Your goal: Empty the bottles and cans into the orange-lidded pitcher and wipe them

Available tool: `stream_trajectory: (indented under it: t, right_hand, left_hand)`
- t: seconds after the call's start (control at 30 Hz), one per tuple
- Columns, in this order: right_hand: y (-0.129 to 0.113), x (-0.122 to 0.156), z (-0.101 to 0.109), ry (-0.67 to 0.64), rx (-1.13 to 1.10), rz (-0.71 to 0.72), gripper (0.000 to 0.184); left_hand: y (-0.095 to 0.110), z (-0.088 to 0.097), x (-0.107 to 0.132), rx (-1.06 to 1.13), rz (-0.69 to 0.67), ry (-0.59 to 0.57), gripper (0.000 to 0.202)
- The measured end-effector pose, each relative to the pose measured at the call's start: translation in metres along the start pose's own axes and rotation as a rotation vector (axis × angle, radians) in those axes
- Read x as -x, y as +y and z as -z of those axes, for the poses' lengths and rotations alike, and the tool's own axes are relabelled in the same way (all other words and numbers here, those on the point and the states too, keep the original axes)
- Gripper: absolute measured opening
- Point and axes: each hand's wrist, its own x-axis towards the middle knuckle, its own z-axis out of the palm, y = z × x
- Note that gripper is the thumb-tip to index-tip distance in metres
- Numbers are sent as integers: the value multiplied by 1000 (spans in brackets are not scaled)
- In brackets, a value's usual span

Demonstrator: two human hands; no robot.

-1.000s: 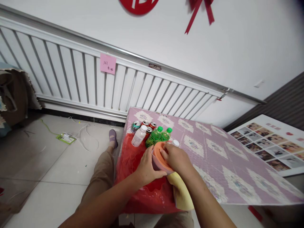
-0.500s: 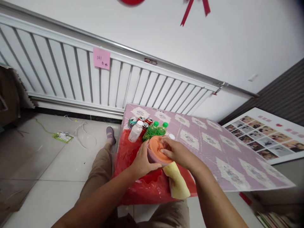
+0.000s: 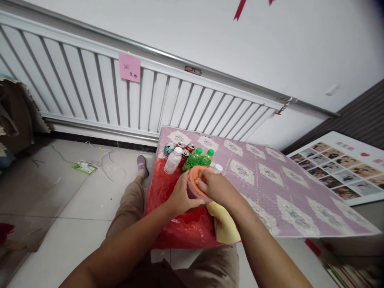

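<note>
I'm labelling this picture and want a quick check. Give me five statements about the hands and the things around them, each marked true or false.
1. The left hand is against the side of the container. True.
2. The right hand is held well away from the container. False: it is on the orange lid.
3. The yellow cloth is nearer the person than the green-capped bottles. True.
4. The pink note lies on the floor. False: it is on the white radiator.
5. From the camera's view, a teal can stands left of the green-capped bottles. True.
</note>
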Motion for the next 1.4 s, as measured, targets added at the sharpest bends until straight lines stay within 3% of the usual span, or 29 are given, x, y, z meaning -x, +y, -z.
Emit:
stream_trajectory:
  t: [0.2, 0.4, 0.53, 0.67, 0.93, 1.1, 1.4]
  right_hand:
    - [2, 1, -4, 64, -144, -36, 24]
    - [41, 2, -7, 182, -338, 334, 22]
    - [52, -4, -4, 76, -414, 473, 28]
    - [59, -10, -2, -21, -388, 433, 34]
    - [70, -23, -19, 85, -331, 486, 25]
    - [65, -19, -18, 112, -301, 484, 18]
    - [59, -15, -22, 118, -185, 354, 19]
  left_hand:
    - [3, 2, 0, 7, 5, -12, 105]
    - [4, 0, 1, 7, 0, 1, 105]
    - [2, 0, 0, -1, -15, -9, 106]
    - [0, 0, -1, 4, -31, -12, 108]
    - [0, -1, 3, 12, 80, -40, 123]
    - [2, -5, 4, 24, 96, -11, 124]
    - [4, -4, 4, -11, 107, -12, 121]
